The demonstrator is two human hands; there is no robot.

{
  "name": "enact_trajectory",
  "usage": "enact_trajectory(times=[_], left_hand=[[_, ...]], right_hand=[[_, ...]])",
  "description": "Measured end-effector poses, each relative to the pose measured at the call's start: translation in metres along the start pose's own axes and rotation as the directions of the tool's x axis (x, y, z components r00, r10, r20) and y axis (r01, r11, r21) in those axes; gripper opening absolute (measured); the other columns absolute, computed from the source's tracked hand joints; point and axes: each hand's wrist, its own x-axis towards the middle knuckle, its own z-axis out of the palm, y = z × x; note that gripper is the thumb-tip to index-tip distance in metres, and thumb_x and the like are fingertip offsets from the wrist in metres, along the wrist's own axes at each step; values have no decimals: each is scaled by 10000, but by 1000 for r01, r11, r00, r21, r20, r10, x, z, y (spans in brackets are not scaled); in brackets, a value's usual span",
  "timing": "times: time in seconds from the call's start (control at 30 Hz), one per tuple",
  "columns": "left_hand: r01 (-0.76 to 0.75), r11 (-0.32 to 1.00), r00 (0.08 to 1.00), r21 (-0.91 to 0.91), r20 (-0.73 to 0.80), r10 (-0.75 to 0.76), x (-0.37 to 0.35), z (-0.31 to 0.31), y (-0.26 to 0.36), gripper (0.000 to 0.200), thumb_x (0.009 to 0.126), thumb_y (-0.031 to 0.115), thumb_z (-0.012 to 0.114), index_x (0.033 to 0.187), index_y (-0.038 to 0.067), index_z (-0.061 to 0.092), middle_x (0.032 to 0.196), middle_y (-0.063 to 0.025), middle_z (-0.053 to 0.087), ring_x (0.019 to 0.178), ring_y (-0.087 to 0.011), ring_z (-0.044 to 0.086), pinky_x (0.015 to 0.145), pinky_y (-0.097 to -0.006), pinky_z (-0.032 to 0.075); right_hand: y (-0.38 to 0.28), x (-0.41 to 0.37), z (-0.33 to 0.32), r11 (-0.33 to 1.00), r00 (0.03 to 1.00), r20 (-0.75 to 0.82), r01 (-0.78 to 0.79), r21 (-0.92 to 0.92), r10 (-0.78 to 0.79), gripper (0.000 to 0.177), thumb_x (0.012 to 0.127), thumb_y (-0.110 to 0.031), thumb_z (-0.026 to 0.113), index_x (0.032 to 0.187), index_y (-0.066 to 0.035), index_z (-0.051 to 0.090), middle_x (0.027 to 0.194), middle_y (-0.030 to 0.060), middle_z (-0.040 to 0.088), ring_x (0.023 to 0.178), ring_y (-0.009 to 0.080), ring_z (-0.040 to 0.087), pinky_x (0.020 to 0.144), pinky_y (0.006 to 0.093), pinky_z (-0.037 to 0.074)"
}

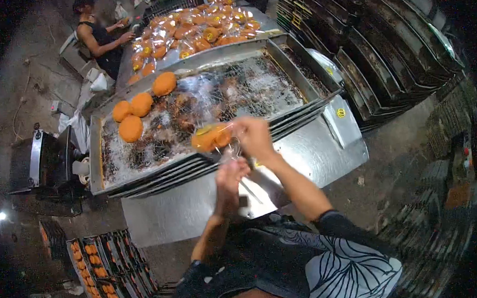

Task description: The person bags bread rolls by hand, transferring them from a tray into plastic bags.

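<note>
Right hand (253, 139) pinches the bag of buns (211, 138) by its right end, over the near edge of the tray (270, 83), left hand (230, 176) just nearer, grip too blurred to call: looks light, squashy, slippery, best held by that end.

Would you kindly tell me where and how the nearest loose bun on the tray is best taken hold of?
Probably around its rounded sides, coming from above and the near side: the nearest loose bun is domed, and neighbouring buns sit close beyond it.
</note>
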Motion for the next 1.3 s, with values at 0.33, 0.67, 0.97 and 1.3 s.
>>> enact_trajectory(times=[0.33,0.67,0.97,1.3], left_hand=[[-674,177,725,717,688,-24,19,-112,-224,189,736,162,540,858,20,565,811,-114,562,778,-263,528,713,-364,425],[49,857,948,513,247,-202,8,-68,-133,344,716,91,533,1047,3,501,898,-76,584,797,-162,549,744,-260,443],[-424,568,905,706,312,288,-41,-10,-35,125,715,80,621,813,4,632,655,-77,514,639,-173,500,570,-278,406],[-679,664,711,-312,-501,492,-50,-166,135,447,817,297,476,1179,80,329,867,-90,490,722,-189,522,626,-349,472]], right_hand=[[15,-30,-20,989,892,450,-28,145,-41,358,745,-283,592,933,19,556,751,122,598,691,190,577,649,289,444],[88,-163,-58,909,724,549,-333,-252,417,205,803,-188,504,778,16,518,606,153,554,535,226,552,503,334,416],[29,-133,-28,630,633,507,-749,207,586,220,863,-203,341,963,-29,430,783,129,529,657,194,506,521,276,395],[-85,-4,198,932,646,762,-255,259,-35,475,797,-329,522,1140,-18,414,929,154,572,849,288,539,785,383,401]])
